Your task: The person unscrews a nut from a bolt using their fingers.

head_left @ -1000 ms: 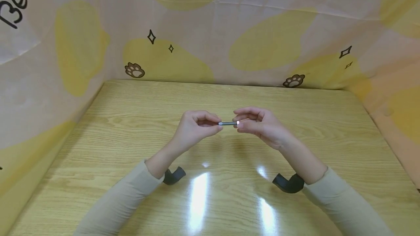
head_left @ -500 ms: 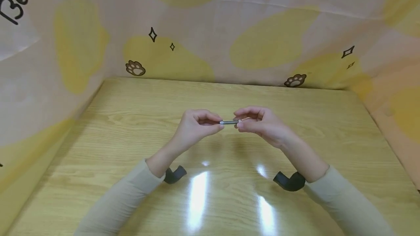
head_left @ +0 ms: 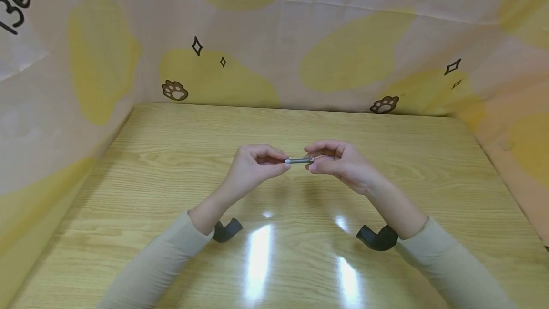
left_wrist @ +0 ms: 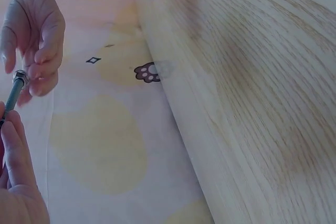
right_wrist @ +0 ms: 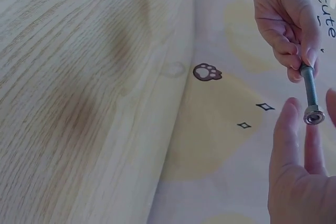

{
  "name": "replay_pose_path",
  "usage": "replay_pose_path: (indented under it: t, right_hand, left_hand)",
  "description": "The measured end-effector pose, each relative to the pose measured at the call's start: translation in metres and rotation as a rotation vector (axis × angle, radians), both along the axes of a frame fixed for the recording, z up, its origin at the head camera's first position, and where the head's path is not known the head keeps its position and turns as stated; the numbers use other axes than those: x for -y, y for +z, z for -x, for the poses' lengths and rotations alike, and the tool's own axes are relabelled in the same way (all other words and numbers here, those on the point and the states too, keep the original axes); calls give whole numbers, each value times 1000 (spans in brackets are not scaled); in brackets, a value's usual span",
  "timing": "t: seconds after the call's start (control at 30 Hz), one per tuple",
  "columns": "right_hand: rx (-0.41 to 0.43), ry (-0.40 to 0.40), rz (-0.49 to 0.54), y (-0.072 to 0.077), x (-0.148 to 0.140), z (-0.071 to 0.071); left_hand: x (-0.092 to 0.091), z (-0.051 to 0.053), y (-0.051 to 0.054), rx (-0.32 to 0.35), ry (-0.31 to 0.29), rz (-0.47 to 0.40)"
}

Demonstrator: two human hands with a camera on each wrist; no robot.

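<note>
My left hand [head_left: 253,166] pinches one end of a threaded metal bolt [head_left: 299,160] between thumb and fingers, above the table. The bolt lies about level and points right. A shiny flanged nut [right_wrist: 314,115] sits on its far end. Around that nut, the fingers of my right hand [head_left: 343,163] are spread; in the right wrist view its thumb and fingers stand apart from the nut. From the left wrist view, the nut [left_wrist: 20,77] shows between the right thumb and fingertips. The bolt's other end is hidden in the left fingers.
Below both hands lies a wood-grain table [head_left: 206,132]. A patterned cloth [head_left: 257,37] hangs along its back and sides. Black curved pieces, one [head_left: 377,238] by the right wrist and one [head_left: 228,230] by the left, show beneath the forearms.
The right thumb and fingers have shifted slightly at the nut, which shows more plainly now. The left hand keeps its pinch on the bolt, and both arms stay almost in place.
</note>
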State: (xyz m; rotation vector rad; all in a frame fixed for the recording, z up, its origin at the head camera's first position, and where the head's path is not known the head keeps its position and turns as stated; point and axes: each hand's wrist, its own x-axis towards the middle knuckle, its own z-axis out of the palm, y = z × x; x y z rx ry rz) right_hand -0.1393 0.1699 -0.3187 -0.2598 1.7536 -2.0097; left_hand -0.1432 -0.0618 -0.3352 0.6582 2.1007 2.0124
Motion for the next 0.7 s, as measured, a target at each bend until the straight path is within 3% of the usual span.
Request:
replay_pose_path:
  t: [0.3,0.57,0.7]
  right_hand:
    - [123,-47,40,7,4,0]
    - [60,-43,40,3,2,1]
    - [78,-38,14,5,3,2]
  left_hand:
    - [0,0,2,0,7,15]
    - [1,0,0,-6,6,8]
    - [1,0,1,-3,8,12]
